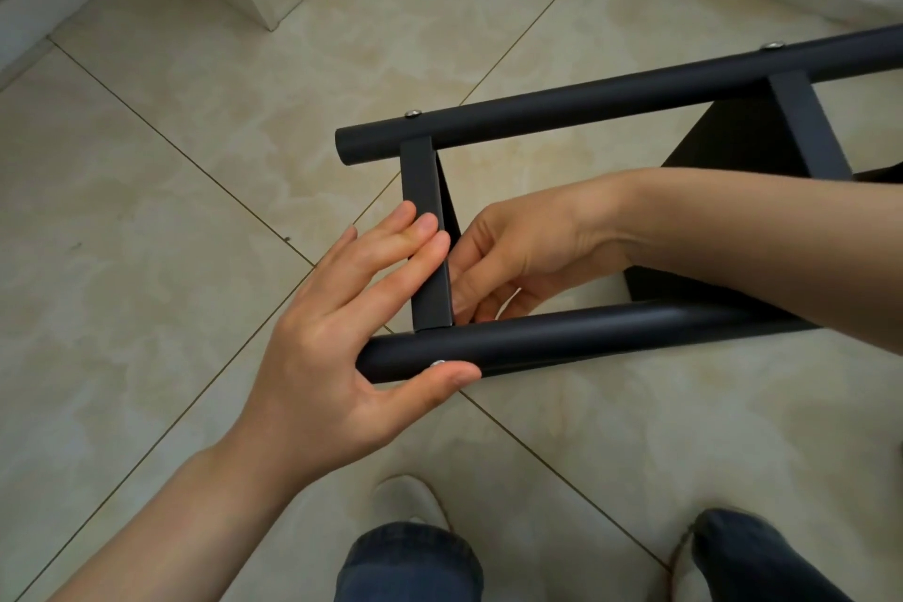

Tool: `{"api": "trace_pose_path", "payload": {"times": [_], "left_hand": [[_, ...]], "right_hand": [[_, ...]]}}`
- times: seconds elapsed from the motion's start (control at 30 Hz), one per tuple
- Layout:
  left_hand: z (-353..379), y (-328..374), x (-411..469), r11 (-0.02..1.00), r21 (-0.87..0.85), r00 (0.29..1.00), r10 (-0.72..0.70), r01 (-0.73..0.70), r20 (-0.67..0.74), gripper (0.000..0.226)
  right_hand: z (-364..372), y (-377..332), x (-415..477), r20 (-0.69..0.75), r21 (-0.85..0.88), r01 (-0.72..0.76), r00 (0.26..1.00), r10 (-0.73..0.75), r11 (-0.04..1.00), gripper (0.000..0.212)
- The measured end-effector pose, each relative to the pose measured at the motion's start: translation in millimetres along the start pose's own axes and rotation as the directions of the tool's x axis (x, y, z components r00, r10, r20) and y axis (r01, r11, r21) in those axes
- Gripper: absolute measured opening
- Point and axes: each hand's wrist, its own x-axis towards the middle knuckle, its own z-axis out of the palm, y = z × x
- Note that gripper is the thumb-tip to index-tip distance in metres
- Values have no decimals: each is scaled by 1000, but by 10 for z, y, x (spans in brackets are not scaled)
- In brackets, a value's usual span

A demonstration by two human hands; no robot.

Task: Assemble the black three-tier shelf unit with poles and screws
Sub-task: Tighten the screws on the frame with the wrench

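Shelf edge (422,191) between far pole (586,100) and near pole (586,332), floor (195,161) beneath.

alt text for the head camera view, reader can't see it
A person's left hand steadies a black shelf unit lying on its side on a tiled floor, straight fingers on a shelf edge, thumb by a screw in the near pole. The right hand curls behind that edge; whether it holds anything is hidden.

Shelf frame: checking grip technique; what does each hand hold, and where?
Left hand: flat fingers on the end crossbar, thumb on the near pole by its screw. Right hand curls behind that crossbar's lower end; its hold cannot be told.
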Motion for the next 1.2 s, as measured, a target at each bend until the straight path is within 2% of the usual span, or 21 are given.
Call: {"api": "trace_pose_path", "payload": {"times": [0.43, 1.03, 1.2], "left_hand": [[11, -15, -23, 1000, 0, 1000, 16, -16, -17, 66], [28, -41, -17, 999, -22, 999, 33, -33, -17, 66], [20, -33, -15, 999, -16, 999, 35, -36, -21, 65]], "right_hand": [[-12, -21, -35, -15, -29, -17, 1000, 16, 999, 17], [-39, -5, 17, 19, 94, -53, 999, 51, 994, 14], [-22, 17, 49, 34, 97, -70, 997, 67, 993, 19]]}}
